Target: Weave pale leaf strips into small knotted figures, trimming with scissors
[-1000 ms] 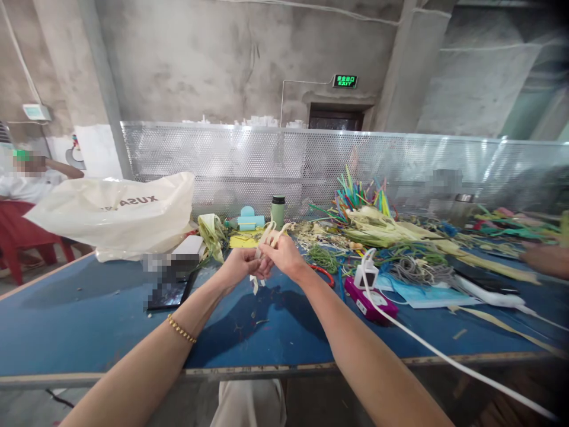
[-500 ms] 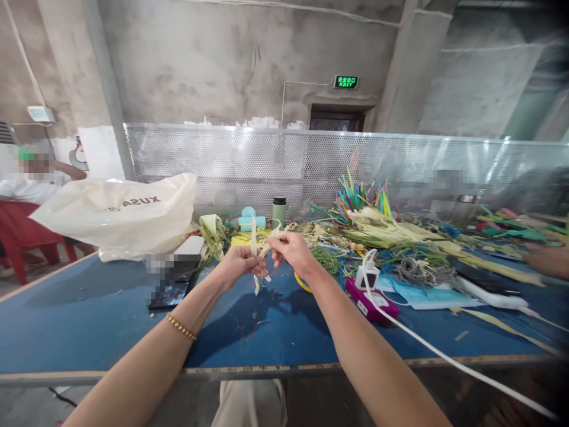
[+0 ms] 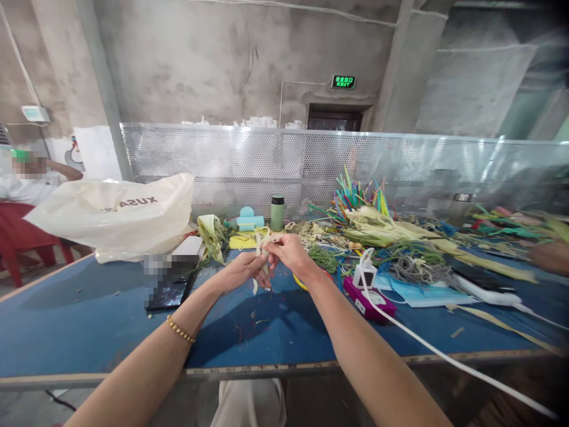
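My left hand (image 3: 242, 270) and my right hand (image 3: 288, 252) meet above the blue table (image 3: 89, 320), both pinched on pale cream husk strips (image 3: 263, 252). The strips stick out a little above my fingers and one end hangs down below my left hand. A gold bead bracelet (image 3: 180, 329) sits on my left wrist. A pile of pale husks and coloured strips (image 3: 377, 228) lies to the right, behind my hands.
A cream plastic bag (image 3: 115, 213) and a dark phone (image 3: 171, 284) lie at left. A green flask (image 3: 277, 212) stands at the perforated metal screen (image 3: 311, 160). A magenta device (image 3: 371, 299) with white cable lies at right. Another person's hand (image 3: 549, 256) shows far right; a person sits far left.
The long strips that stood up above my hands have been drawn down and bunched between my fingers. My hands have closed together and dropped slightly.
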Demonstrator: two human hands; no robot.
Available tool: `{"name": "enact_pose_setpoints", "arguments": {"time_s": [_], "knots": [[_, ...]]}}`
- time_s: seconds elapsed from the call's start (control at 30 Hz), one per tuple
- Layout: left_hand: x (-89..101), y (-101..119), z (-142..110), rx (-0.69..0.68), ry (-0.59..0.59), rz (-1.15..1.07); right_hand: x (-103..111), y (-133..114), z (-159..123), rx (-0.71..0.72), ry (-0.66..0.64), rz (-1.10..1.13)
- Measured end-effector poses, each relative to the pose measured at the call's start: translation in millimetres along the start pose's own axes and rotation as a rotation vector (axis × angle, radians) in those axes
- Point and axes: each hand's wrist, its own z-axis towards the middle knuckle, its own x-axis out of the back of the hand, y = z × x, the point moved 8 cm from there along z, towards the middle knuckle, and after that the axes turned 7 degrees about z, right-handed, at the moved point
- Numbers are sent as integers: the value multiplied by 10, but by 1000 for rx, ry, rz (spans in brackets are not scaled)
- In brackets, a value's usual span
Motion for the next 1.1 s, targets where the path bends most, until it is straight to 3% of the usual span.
{"name": "enact_pose_setpoints", "arguments": {"time_s": [0.27,0.63,0.97,1.1], "knots": [[-52,31,-43,12,-60,-5,-82,5,-31,4,-70,-16],[5,16,-54,-19,-49,35,-227,-344,-191,68,-226,-136],[-28,99,-71,-31,-106,162,-129,-385,-132,156,-159,-14],[-36,196,-100,-71,-81,21,-99,-414,-142,149,-171,65]]}}
